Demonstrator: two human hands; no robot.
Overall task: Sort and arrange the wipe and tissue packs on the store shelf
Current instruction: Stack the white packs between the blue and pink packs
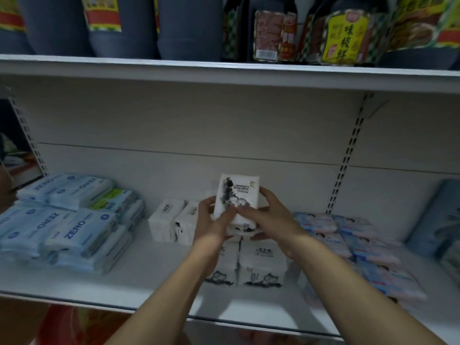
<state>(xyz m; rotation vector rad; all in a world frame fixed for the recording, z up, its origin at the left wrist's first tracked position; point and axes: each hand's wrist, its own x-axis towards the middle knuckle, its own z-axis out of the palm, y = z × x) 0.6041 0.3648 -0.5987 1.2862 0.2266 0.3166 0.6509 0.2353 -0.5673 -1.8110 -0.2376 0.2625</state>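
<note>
White shelf [154, 277], dim store aisle; dark bottles [189, 26] on the board above. Far-right packs [448, 220] are cut off and blurry. White tissue pack [240, 192] w/ black ink print is upright mid-shelf, above matching packs [261, 265]. Your left grip [214, 221] & right grip [272, 217] both clasp its lower half.

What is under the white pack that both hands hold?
Two white packs stand on the shelf below the held pack. The left hand and right hand hide much directly beneath.
</note>
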